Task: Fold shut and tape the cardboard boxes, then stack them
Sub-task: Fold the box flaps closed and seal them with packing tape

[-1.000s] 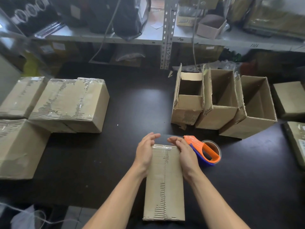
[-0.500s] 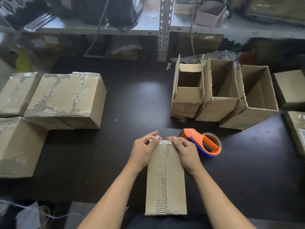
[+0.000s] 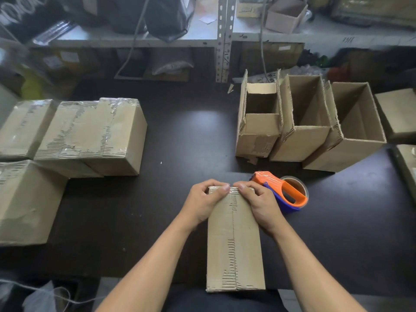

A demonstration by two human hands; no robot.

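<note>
A narrow, closed cardboard box [image 3: 234,248] lies lengthwise on the black table [image 3: 180,136] in front of me, a taped seam running down its top. My left hand [image 3: 203,202] and my right hand [image 3: 258,203] both sit at its far end, fingers curled over the far edge and thumbs nearly meeting at the seam. An orange and blue tape dispenser [image 3: 282,192] rests just right of my right hand. Three open boxes [image 3: 308,122] stand at the back right. Taped boxes [image 3: 90,134] lie on the left.
A metal shelf rack [image 3: 222,37] with bags and a small open box [image 3: 284,15] runs along the back. More cardboard boxes [image 3: 398,113] sit at the far right edge. A strip of bare table lies between the left and right groups.
Both hands slid from the sides of the box's far end inward onto its top edge, fingers curling over it. The camera has tilted slightly; the box itself stays put.
</note>
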